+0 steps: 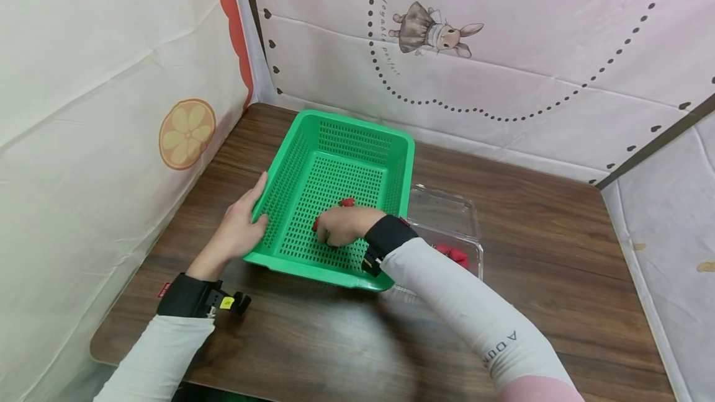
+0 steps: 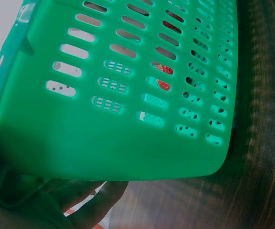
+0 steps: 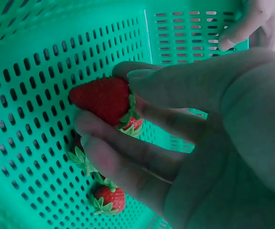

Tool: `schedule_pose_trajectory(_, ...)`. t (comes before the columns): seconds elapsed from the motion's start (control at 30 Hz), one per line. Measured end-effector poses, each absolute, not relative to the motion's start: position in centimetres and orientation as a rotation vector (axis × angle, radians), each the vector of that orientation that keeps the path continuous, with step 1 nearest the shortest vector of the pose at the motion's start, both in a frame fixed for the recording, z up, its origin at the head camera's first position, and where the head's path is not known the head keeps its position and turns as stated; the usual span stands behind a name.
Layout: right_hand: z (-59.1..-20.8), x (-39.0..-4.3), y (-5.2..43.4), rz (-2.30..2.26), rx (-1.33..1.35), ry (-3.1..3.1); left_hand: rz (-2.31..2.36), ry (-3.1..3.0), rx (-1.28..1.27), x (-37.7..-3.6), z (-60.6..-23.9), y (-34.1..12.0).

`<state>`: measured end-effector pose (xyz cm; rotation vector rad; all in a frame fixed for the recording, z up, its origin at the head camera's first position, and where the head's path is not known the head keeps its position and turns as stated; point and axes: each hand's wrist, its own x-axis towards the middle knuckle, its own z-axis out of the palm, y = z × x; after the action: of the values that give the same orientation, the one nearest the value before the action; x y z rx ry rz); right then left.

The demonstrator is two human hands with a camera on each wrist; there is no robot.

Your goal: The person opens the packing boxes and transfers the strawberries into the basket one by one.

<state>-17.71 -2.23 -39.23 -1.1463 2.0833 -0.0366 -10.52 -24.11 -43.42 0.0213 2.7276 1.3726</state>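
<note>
right fingers: fingers point(image 3: 127, 157) of the right hand point(image 1: 342, 226) curled and pinching a red strawberry point(image 3: 101, 99) by its leafy end, tip pointing away from the palm
berry position: held low over the perforated floor of the green basket point(image 1: 313, 141), near the front half; more strawberries point(image 3: 109, 199) lie on the floor just below the hand
left fingers: left hand point(image 1: 239, 227) grips the basket's left rim, thumb hooked inside the wall, fingers under the outer side; left wrist view shows the fingertips tucked beneath the flange
basket attitude: left side looks raised a little off the table, right side touching the clear box; exact tilt cannot be told
handling note (judgement): soft fruit, so light pressure at the calyx rather than the flesh; lower it to the mesh before letting go, not drop it; keep the left hand steady so the berries already inside do not roll
risk (judgement): tilted floor could send loose berries toward the low side
clear box point(image 1: 447, 219): transparent container just right of the basket, touching it; red fruit point(image 1: 454, 255) visible in its near end, partly hidden by the right sleeve
surface: dark wood-grain table point(image 1: 530, 203)
room: white cloth backdrop on three sides, a rabbit print point(image 1: 436, 33) behind, an orange-slice print point(image 1: 187, 134) at left
</note>
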Motion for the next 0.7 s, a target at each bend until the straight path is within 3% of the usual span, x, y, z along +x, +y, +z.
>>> schedule_pose_trajectory(0.37,-39.59,-17.56,-2.74,0.087,-1.281,2.066,1.365,2.725,0.025,-10.52,-43.47,-24.21)
schedule_pose_trajectory(0.7,-39.41,-17.55,-2.37,0.085,-1.196,2.068,1.362,2.733,0.031,-10.43,-43.46,-24.2)
